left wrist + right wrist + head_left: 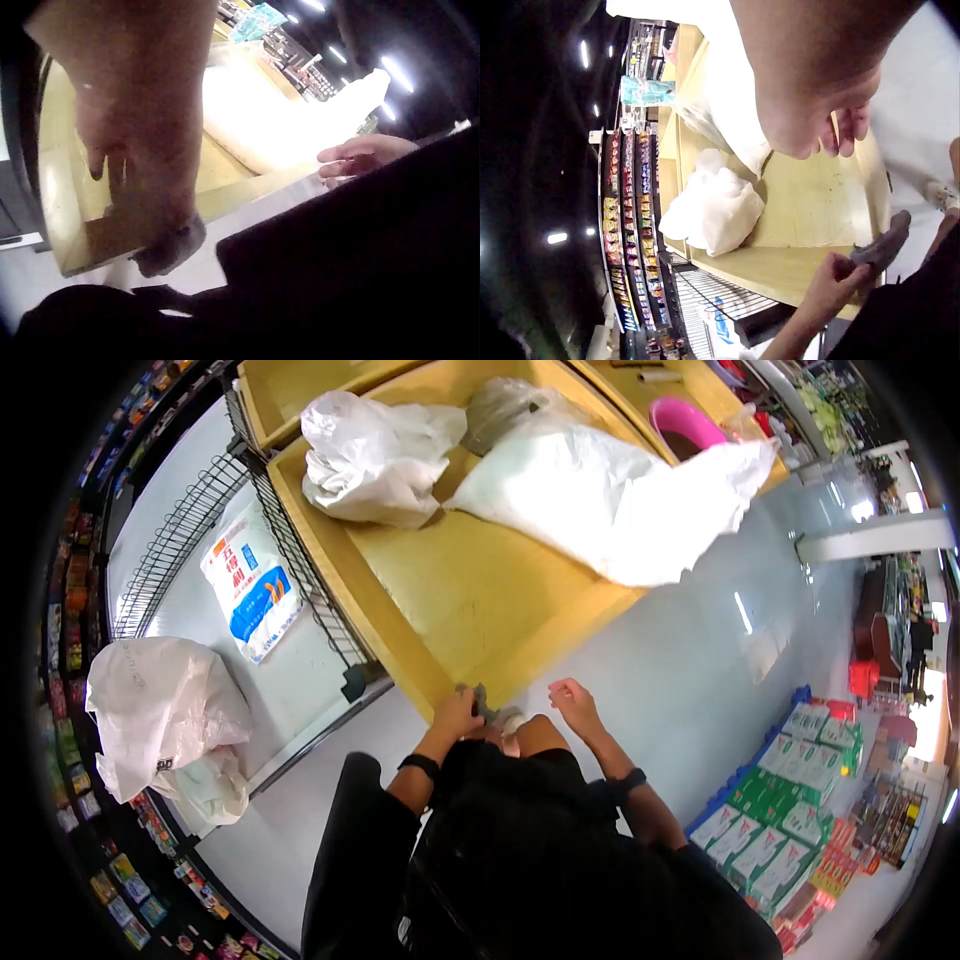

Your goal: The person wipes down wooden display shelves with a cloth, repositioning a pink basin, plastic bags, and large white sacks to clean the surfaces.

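Note:
My left hand (457,712) grips a bunched grey cloth (885,244) at the near corner of a yellow wooden display bin (430,600). Part of the cloth hangs past the bin's edge in the right wrist view. My right hand (575,702) hovers off the bin's near side, its fingers loosely bent and holding nothing. Inside the bin, a crumpled white bag (375,455) lies at the back left. A large white sack (610,495) stretches across the right side and hangs over the edge.
Left of the bin stands a wire-sided white platform (300,680), bearing a printed flour bag (250,580) and a stuffed white plastic bag (170,695). A pink basin (688,425) sits at the back right. Stacked green-and-white cartons (775,790) are on the right; stocked shelves line the left.

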Action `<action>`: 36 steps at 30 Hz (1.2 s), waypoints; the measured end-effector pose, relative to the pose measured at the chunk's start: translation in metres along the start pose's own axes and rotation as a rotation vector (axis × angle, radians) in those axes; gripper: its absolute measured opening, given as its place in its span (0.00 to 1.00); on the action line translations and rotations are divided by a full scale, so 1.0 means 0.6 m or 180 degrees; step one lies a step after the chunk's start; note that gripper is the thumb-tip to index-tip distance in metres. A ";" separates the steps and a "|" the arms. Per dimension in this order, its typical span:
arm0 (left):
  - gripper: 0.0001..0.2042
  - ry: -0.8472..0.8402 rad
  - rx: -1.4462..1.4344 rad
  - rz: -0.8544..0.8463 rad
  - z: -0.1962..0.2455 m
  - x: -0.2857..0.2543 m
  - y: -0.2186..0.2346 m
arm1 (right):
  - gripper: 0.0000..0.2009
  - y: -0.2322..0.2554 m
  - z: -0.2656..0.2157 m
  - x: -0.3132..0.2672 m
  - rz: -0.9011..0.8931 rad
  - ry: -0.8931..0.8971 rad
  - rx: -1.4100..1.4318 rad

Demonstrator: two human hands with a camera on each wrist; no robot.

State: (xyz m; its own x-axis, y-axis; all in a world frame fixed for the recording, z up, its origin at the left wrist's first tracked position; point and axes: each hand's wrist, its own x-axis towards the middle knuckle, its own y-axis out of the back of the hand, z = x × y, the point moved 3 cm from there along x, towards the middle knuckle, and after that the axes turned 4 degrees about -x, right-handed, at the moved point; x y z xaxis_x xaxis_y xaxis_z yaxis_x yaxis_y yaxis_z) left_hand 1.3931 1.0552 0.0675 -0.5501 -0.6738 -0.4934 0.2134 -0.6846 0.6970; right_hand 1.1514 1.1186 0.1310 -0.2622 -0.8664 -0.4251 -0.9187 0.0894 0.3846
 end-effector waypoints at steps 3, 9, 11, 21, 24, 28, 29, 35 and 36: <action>0.27 0.0319 -0.0169 -0.0184 0.002 0.004 -0.004 | 0.10 0.018 0.007 0.046 -0.0070 -0.0126 0.0101; 0.28 0.0909 -0.0057 -0.0348 0.015 0.007 0.002 | 0.09 0.052 0.005 0.160 -0.1082 0.0111 -0.0017; 0.29 0.1168 -0.0165 -0.0150 0.031 0.002 0.003 | 0.09 0.077 -0.008 0.213 -0.1316 0.0124 -0.0087; 0.18 0.1956 -0.0130 0.1233 0.108 0.016 0.074 | 0.09 0.220 -0.061 0.399 -0.1261 -0.0180 0.0152; 0.19 0.1661 -0.0832 0.1672 0.052 0.076 0.106 | 0.09 0.211 -0.070 0.398 -0.1458 -0.0360 0.0120; 0.18 0.1312 -0.2035 0.1931 0.003 0.229 0.223 | 0.09 0.191 -0.076 0.388 -0.1499 -0.0540 0.0275; 0.18 0.1405 -0.2607 0.1821 0.006 0.275 0.266 | 0.09 0.193 -0.075 0.383 -0.1393 -0.0564 0.0297; 0.17 0.0429 -0.3569 0.2895 -0.078 0.543 0.421 | 0.10 0.217 -0.101 0.376 -0.0978 -0.0919 0.0210; 0.17 0.0430 -0.3567 0.2899 -0.083 0.571 0.442 | 0.10 0.223 -0.102 0.380 -0.0916 -0.0993 0.0152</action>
State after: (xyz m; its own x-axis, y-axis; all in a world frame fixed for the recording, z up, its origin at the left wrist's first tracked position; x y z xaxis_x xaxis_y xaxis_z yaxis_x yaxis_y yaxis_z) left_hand 1.3014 0.6287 0.0574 0.1838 -0.9627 -0.1984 0.9828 0.1762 0.0556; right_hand 0.9865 0.9029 0.1356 -0.0632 -0.6698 -0.7399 -0.9782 -0.1052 0.1788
